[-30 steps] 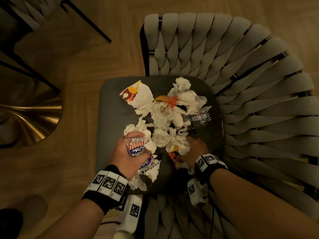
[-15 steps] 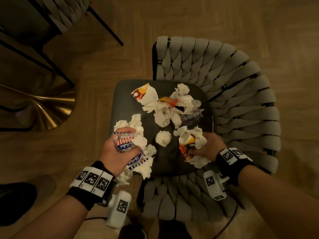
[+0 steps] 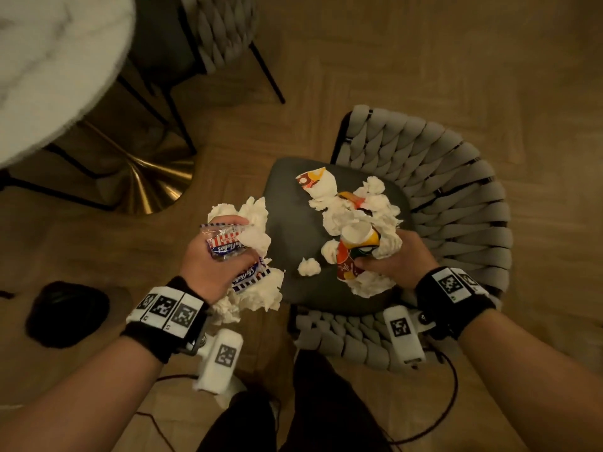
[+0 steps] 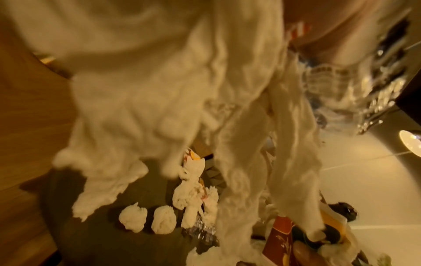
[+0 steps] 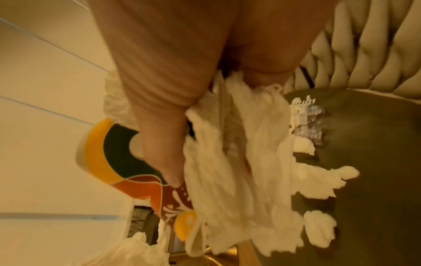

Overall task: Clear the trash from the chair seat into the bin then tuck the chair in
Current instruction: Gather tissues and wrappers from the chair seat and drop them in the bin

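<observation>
The chair (image 3: 456, 197) has a woven grey back and a dark seat (image 3: 293, 230). My left hand (image 3: 225, 252) grips a bundle of crumpled white tissues (image 4: 159, 90) and a red, white and blue snack wrapper (image 3: 228, 244), lifted over the seat's left edge. My right hand (image 3: 381, 256) holds a crushed orange and brown paper cup (image 5: 127, 162) with more tissues (image 5: 239, 162) above the seat. A pile of tissues and a torn cup (image 3: 318, 182) still lies on the seat, with two small tissue balls (image 3: 308, 267) nearer me. No bin shows in any view.
A round marble table (image 3: 55, 60) on a gold pedestal base (image 3: 150, 181) stands at the left. A second woven chair (image 3: 215, 31) sits behind it. A dark shoe (image 3: 65, 313) rests on the wooden floor by my left arm. My dark trouser legs (image 3: 293, 412) are below.
Both hands rose from the seat with their handfuls and drew back toward me, the left one swinging out past the seat's left edge. My head lifted, bringing the table into view.
</observation>
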`<state>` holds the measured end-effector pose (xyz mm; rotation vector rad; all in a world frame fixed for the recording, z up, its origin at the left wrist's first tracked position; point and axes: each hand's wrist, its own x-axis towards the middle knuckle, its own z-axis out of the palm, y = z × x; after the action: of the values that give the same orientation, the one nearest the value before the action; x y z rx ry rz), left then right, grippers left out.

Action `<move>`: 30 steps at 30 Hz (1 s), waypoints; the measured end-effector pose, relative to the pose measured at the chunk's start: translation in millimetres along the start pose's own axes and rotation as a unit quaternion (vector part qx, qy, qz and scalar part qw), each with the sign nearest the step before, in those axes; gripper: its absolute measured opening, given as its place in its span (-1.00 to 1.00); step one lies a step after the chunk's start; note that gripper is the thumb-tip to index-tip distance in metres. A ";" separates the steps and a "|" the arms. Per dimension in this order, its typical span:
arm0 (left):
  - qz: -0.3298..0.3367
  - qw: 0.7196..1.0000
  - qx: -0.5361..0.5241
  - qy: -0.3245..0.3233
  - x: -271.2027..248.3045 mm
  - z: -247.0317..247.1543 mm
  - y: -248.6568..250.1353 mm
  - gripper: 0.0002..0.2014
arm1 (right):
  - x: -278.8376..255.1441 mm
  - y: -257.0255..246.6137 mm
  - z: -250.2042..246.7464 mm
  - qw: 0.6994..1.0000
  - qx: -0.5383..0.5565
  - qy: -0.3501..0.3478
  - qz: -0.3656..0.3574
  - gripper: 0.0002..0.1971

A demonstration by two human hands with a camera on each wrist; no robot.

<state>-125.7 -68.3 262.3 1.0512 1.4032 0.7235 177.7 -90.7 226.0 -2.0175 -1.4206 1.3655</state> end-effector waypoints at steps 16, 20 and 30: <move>0.021 0.979 -0.018 0.200 -124.7 -267.3 -79.6 -0.64 | -39.6 -177.7 242.8 0.993 0.021 -0.104 -0.058 -0.62; -0.014 0.968 -0.058 0.245 -155.6 -350.7 -110.0 -0.63 | -46.2 -220.9 331.0 0.986 0.048 -0.143 -0.065 -0.65; -0.026 0.934 -0.072 0.350 -168.2 -483.5 -153.3 -0.68 | -11.2 -324.1 497.0 0.959 0.065 -0.270 -0.056 -0.65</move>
<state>-641.4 -208.1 257.6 0.6500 1.9319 1.2160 -415.5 -77.0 214.7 -1.5132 -1.5701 1.9975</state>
